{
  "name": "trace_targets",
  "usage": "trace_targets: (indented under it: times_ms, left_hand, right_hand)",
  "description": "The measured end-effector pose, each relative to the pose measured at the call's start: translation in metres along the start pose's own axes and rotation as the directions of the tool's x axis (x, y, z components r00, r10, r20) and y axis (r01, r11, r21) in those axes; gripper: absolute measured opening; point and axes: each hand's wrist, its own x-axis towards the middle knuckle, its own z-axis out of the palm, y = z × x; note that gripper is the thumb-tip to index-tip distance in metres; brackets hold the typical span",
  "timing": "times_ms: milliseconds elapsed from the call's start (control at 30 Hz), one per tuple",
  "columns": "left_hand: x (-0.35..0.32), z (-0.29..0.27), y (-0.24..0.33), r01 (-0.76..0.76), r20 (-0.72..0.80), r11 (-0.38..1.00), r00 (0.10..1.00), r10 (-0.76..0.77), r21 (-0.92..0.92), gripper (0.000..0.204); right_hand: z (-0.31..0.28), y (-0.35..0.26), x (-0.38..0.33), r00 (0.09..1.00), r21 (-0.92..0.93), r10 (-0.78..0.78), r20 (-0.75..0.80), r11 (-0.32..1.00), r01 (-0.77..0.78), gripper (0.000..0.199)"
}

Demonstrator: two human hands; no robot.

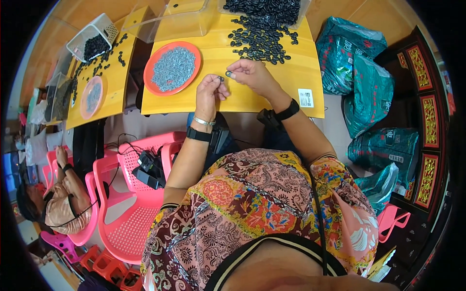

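Observation:
Over the front of the yellow table (218, 39), my left hand (209, 91) pinches a small black piece (221, 79) between thumb and fingertips. Close to its right, my right hand (253, 79) holds another small dark piece (228, 73) at its fingertips; the two pieces are slightly apart. Beside my left hand lies an orange-red plate (148, 77) heaped with small silvery metal parts (174, 69), too small to name surely. Beyond my right hand, many black oval pieces (262, 43) with holes are scattered, spilling from a clear bin (305, 9) at the far edge.
A clear empty-looking box (179, 29) stands behind the plate. On a second yellow table to the left are a white basket (104, 29) and a pink plate (83, 104). Pink chairs (131, 213) and a seated person (68, 203) are left. Green sacks (371, 92) stand right.

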Motion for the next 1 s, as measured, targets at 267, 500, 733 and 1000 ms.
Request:
trace_targets:
  times_ms: [267, 500, 733, 1000]
  left_hand:
    - [-0.007, 0.008, 0.001, -0.058, -0.032, 0.996, 0.998, 0.060, 0.064, 0.012]
    - [-0.008, -0.011, -0.016, -0.020, -0.081, 0.999, 0.997, 0.021, 0.025, 0.007]
    - [-0.006, -0.012, -0.016, -0.003, -0.030, 0.996, 1.000, 0.006, 0.093, 0.004]
    - [-0.007, -0.004, -0.015, -0.010, -0.040, 0.990, 0.999, 0.016, 0.137, 0.004]
  right_hand:
    - [0.004, 0.025, -0.007, 0.997, -0.136, -0.030, -0.077, 0.991, 0.020, 0.020]
    - [-0.006, 0.025, -0.008, 0.996, -0.456, -0.029, -0.083, 0.890, -0.012, 0.019]
    - [-0.032, -0.011, 0.026, 0.982, -0.808, -0.180, -0.050, 0.586, 0.066, 0.018]
    - [-0.052, 0.004, 0.068, 0.998, -0.957, -0.015, -0.056, 0.285, -0.050, 0.017]
